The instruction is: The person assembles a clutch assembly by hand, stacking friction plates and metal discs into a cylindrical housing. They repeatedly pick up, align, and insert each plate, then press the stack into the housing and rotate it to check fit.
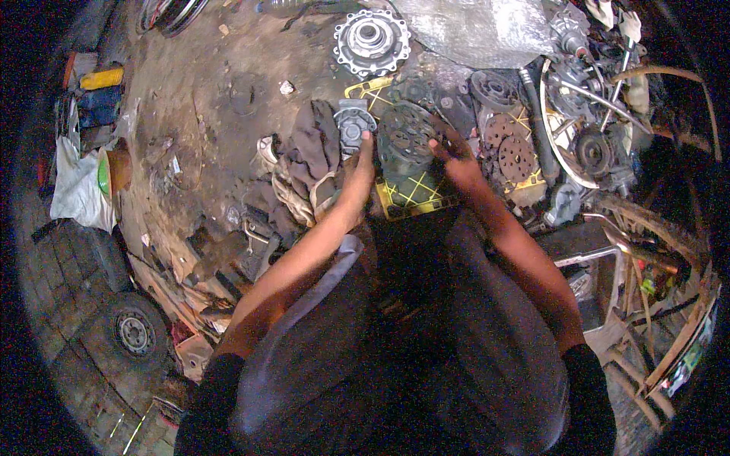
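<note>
A dark round metal part with many holes, like a clutch basket, stands on a yellow crate in front of me. My left hand grips its left side, thumb up along the rim. On the right side of the part my right hand holds it with the fingers over its upper edge. A smaller grey round part lies just left of my left thumb, beside a heap of dark rags.
A shiny hub lies further off on the dirty floor. Brown perforated discs, gears and engine parts crowd the right. Tools lie at my left, a small wheel lower left, and a white sack with cans far left.
</note>
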`<state>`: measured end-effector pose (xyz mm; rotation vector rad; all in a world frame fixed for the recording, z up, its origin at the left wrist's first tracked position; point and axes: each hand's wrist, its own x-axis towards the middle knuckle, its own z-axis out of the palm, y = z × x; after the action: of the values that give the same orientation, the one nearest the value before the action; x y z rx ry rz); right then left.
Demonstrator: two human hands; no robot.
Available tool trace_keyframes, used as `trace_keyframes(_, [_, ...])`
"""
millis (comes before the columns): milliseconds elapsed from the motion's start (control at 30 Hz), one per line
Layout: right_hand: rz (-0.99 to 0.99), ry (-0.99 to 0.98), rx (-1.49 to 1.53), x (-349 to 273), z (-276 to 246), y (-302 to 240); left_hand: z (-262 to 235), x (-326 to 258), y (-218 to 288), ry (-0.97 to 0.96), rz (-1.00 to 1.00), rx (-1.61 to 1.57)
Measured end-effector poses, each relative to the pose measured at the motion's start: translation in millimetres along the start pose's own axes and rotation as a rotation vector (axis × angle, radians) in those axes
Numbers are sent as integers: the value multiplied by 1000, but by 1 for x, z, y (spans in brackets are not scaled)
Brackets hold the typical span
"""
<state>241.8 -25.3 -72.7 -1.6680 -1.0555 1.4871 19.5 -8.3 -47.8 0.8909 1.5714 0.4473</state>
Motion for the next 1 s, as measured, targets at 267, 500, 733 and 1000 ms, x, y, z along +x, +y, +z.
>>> trace_keyframes(267, [-40,11,81,-5,3,-18,15,5,36,-128,-247,-156])
trace_keyframes(500, [-17,-10,232,-1,6,-17,8,-3,58,-162,-227,-222])
trace_keyframes(733, [193,-101,383,24,10,-4,5,-23,65,-152,-130,-164])
trace_keyframes(1000, [-80,-363,295,-28,4,-27,-27,-24,0,-314,312,-82])
